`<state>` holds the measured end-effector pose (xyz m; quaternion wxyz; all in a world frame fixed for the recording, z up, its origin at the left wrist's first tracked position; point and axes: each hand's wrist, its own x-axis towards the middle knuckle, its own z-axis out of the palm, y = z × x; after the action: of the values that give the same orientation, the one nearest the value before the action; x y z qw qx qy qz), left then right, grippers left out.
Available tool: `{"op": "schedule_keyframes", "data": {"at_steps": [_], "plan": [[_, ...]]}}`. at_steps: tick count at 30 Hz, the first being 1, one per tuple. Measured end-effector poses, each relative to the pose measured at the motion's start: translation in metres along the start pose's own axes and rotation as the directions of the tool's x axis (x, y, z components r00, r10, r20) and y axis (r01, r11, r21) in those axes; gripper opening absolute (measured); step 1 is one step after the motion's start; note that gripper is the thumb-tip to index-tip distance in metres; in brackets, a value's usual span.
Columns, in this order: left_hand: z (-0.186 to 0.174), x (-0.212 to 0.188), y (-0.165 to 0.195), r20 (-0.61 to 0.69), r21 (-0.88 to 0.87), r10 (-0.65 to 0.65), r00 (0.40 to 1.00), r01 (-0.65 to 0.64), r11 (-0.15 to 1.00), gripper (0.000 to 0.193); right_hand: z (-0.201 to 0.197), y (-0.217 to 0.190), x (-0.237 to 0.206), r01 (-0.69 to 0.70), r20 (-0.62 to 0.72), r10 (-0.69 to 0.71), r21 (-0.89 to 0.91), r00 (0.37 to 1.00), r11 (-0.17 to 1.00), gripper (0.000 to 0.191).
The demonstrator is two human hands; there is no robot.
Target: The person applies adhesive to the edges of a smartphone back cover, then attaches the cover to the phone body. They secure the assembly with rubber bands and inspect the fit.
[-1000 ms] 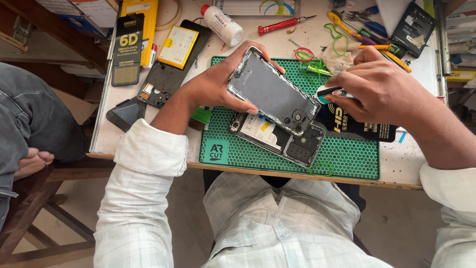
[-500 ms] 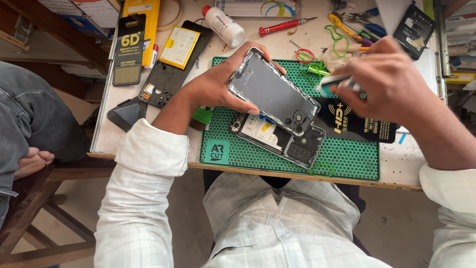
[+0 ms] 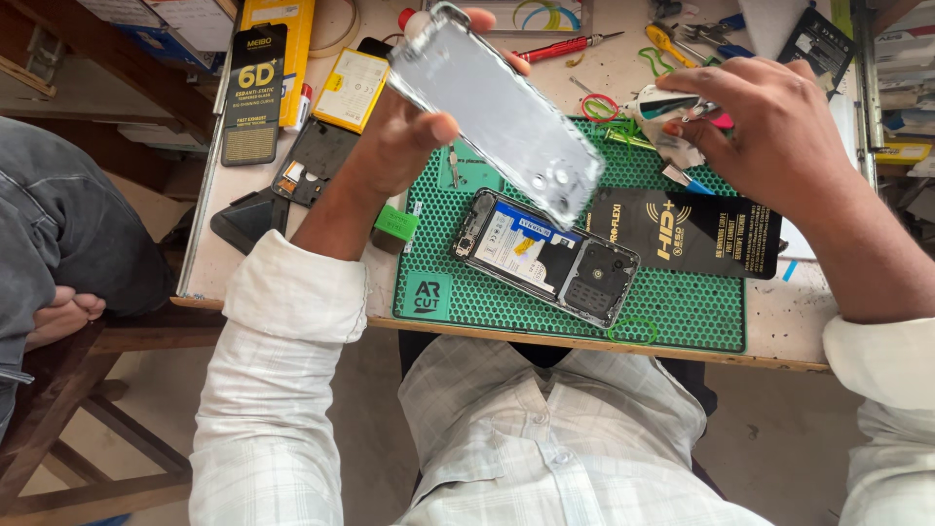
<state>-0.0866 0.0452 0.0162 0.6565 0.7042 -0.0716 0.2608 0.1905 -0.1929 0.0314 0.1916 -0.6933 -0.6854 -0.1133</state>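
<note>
My left hand (image 3: 409, 136) raised, fingers gripping the grey back cover (image 3: 497, 112), right hand (image 3: 769, 122) at two o'clock, fingers pinching a white cloth (image 3: 662, 122), opened phone (image 3: 545, 255) below on the green mat (image 3: 682, 302)

Bright, even daylight falls on the worktop (image 3: 292, 244), seemingly from above, leaving only soft, short shadows. The lifted grey phone back cover (image 3: 497, 107) catches a pale sheen and is slightly smeared by motion. The wide lens bends the frame edges. The floor beneath sits dimmer, and the shirt looks soft in the foreground.
</note>
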Motion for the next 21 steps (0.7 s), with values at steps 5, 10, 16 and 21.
{"op": "schedule_keyframes", "data": {"at_steps": [5,10,16,21], "plan": [[-0.004,-0.001,-0.002,-0.047,-0.088,0.041,0.998,-0.045,0.995,0.088,0.008,0.005,-0.006,0.021,0.045,-0.019,-0.053,0.999,0.998,0.044],[-0.007,-0.007,-0.003,-0.076,-0.142,0.003,0.997,-0.014,0.990,0.083,0.009,0.007,-0.006,-0.004,0.131,0.010,-0.050,0.991,0.999,0.060],[-0.004,-0.006,0.001,-0.068,-0.273,-0.040,0.997,0.020,0.962,0.084,0.003,0.009,-0.005,0.031,0.053,-0.033,0.033,0.998,0.999,0.063],[-0.002,-0.004,0.011,-0.183,-0.203,-0.036,0.982,-0.002,0.979,0.091,-0.006,0.004,0.000,0.040,-0.044,-0.029,0.276,0.999,0.960,0.045]]}}
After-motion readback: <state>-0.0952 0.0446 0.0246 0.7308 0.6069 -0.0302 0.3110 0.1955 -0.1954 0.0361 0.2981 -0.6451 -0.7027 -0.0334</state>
